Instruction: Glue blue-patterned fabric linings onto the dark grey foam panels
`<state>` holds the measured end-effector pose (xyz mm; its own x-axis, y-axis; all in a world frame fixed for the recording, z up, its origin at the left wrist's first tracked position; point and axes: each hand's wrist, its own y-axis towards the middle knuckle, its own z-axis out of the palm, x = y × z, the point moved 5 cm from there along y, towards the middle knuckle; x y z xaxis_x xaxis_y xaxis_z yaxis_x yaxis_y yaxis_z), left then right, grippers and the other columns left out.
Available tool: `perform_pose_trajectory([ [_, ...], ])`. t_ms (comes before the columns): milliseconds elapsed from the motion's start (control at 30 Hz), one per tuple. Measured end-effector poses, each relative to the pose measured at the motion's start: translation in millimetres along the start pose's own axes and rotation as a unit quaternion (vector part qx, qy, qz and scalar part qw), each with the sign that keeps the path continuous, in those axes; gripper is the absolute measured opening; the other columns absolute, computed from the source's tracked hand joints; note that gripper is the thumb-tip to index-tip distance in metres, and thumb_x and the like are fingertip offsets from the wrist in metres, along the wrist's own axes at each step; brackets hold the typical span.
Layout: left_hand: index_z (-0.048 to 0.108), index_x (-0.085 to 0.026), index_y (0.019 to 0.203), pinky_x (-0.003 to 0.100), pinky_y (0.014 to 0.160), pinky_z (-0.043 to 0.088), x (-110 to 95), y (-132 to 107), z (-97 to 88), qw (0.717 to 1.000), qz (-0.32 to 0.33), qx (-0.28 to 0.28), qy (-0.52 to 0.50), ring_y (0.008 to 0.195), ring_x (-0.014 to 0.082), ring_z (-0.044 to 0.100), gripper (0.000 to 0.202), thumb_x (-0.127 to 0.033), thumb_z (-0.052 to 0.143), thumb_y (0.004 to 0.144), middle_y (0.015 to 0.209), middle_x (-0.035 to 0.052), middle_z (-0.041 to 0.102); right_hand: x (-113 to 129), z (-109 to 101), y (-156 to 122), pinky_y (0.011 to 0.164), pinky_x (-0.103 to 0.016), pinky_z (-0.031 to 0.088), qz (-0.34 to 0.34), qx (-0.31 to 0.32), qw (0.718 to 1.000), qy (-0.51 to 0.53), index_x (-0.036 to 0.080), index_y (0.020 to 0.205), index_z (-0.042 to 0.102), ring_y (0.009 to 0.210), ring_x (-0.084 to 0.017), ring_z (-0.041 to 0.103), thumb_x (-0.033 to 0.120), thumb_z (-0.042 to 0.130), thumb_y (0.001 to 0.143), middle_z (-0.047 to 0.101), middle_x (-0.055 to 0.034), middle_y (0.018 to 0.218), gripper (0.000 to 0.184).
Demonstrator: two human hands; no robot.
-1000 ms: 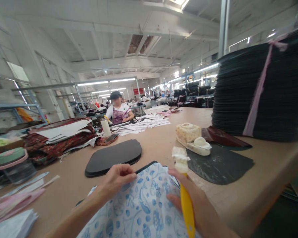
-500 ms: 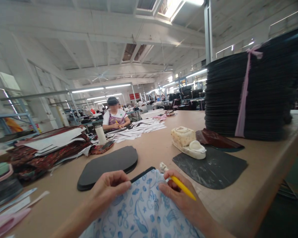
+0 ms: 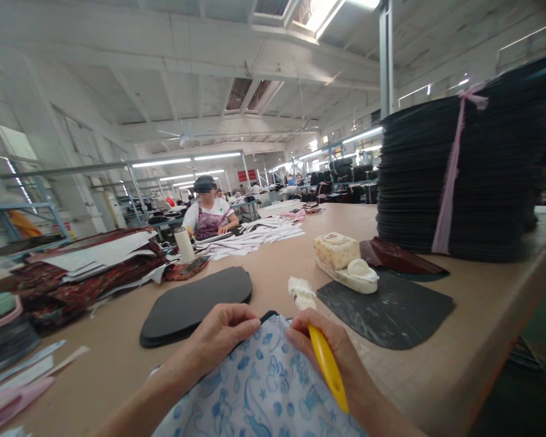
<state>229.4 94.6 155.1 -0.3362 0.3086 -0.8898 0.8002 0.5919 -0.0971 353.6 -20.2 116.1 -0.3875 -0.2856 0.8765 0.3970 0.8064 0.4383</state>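
Note:
White fabric with blue sea-animal prints covers a black panel, whose dark edge shows at the top. My left hand pinches the fabric near that edge. My right hand presses the fabric's upper right corner with thumb and finger. It also holds a brush by its yellow handle; the white, coated bristles point forward over the table. Beyond my left hand lies a stack of dark rounded panels.
A stained cream block with a small dish rests on a smeared black sheet. A tall black stack tied with pink ribbon stands at right. Patterned cloth is piled left. Across the table, a person sits behind white strips.
My left hand has moved right, closer to my right hand along the fabric edge. The brush has turned, its handle pointing more downward. The person across the table has shifted their arms.

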Motion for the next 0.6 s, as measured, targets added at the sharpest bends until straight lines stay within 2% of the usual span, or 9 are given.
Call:
perform_pose_trajectory([
  [67, 0.062, -0.012, 0.073, 0.019, 0.051, 0.032, 2, 1, 0.5, 1.0, 0.0, 0.001, -0.005, 0.057, 0.01, 0.042, 0.047, -0.057, 0.066, 0.061, 0.063, -0.0018, 0.053, 1, 0, -1, 0.056, -0.021, 0.043, -0.04, -0.012, 0.999, -0.034, 0.019, 0.072, 0.056, 0.064, -0.014, 0.056, 0.033, 0.05, 0.087, 0.058, 0.0003, 0.068, 0.022],
  [133, 0.061, -0.012, 0.072, 0.02, 0.051, 0.031, 3, 1, 1.1, 1.0, -0.002, -0.001, -0.01, 0.057, 0.0103, 0.042, 0.048, -0.059, 0.065, 0.06, 0.062, -0.0021, 0.052, 4, -2, -4, 0.066, -0.023, 0.048, -0.124, -0.041, 0.987, -0.094, 0.02, 0.077, 0.059, 0.075, -0.017, 0.062, 0.026, 0.048, 0.088, 0.066, -0.0029, 0.08, 0.017],
  [167, 0.06, -0.013, 0.071, 0.02, 0.051, 0.031, 2, 1, 1.4, 1.0, -0.001, -0.004, -0.01, 0.057, 0.0104, 0.041, 0.049, -0.06, 0.065, 0.059, 0.062, -0.0023, 0.051, 7, -4, -8, 0.071, -0.026, 0.049, -0.18, -0.064, 0.972, -0.137, 0.021, 0.08, 0.06, 0.082, -0.018, 0.063, 0.022, 0.047, 0.088, 0.068, -0.005, 0.089, 0.015],
  [267, 0.058, -0.014, 0.068, 0.02, 0.05, 0.028, -1, -1, 1.9, 1.0, 0.016, -0.015, 0.001, 0.056, 0.0098, 0.038, 0.049, -0.062, 0.064, 0.059, 0.06, -0.0031, 0.048, 22, -7, -24, 0.078, -0.032, 0.048, -0.334, -0.123, 0.896, -0.266, 0.022, 0.089, 0.061, 0.095, -0.022, 0.062, 0.012, 0.048, 0.085, 0.064, -0.0102, 0.11, 0.017],
  [333, 0.056, -0.013, 0.068, 0.02, 0.051, 0.026, -3, -1, 2.1, 0.999, 0.03, -0.018, 0.005, 0.057, 0.0096, 0.037, 0.05, -0.063, 0.062, 0.061, 0.061, -0.0033, 0.047, 34, -7, -32, 0.076, -0.033, 0.047, -0.381, -0.117, 0.87, -0.291, 0.022, 0.091, 0.059, 0.089, -0.021, 0.063, 0.01, 0.047, 0.083, 0.067, -0.0098, 0.102, 0.018],
  [400, 0.055, -0.013, 0.069, 0.02, 0.052, 0.026, -3, -2, 1.9, 0.999, 0.038, -0.019, 0.004, 0.058, 0.0097, 0.036, 0.051, -0.064, 0.06, 0.062, 0.062, -0.0033, 0.046, 43, -8, -33, 0.068, -0.029, 0.045, -0.369, -0.085, 0.887, -0.264, 0.022, 0.088, 0.057, 0.073, -0.017, 0.062, 0.012, 0.046, 0.085, 0.067, -0.0038, 0.079, 0.015],
  [467, 0.054, -0.013, 0.07, 0.021, 0.052, 0.026, -3, -2, 1.2, 0.999, 0.039, -0.022, 0.004, 0.058, 0.0101, 0.036, 0.051, -0.063, 0.058, 0.063, 0.062, -0.0032, 0.045, 45, -7, -27, 0.059, -0.023, 0.043, -0.292, -0.046, 0.932, -0.211, 0.022, 0.078, 0.055, 0.058, -0.013, 0.056, 0.017, 0.046, 0.088, 0.059, 0.0018, 0.062, 0.014],
  [533, 0.053, -0.014, 0.07, 0.021, 0.052, 0.027, -3, -3, 0.9, 0.999, 0.042, -0.025, 0.013, 0.059, 0.0106, 0.037, 0.049, -0.063, 0.058, 0.063, 0.063, -0.0031, 0.045, 38, -7, -17, 0.051, -0.019, 0.041, -0.186, -0.025, 0.97, -0.153, 0.022, 0.071, 0.052, 0.053, -0.011, 0.052, 0.025, 0.045, 0.09, 0.054, 0.0031, 0.058, 0.02],
  [600, 0.053, -0.014, 0.069, 0.021, 0.052, 0.028, -6, -4, 0.9, 0.998, 0.05, -0.027, 0.024, 0.06, 0.0109, 0.038, 0.047, -0.061, 0.057, 0.065, 0.063, -0.003, 0.045, 28, -7, -8, 0.047, -0.019, 0.041, -0.104, -0.015, 0.987, -0.123, 0.022, 0.076, 0.052, 0.053, -0.012, 0.053, 0.033, 0.047, 0.089, 0.054, 0.0029, 0.06, 0.017],
])
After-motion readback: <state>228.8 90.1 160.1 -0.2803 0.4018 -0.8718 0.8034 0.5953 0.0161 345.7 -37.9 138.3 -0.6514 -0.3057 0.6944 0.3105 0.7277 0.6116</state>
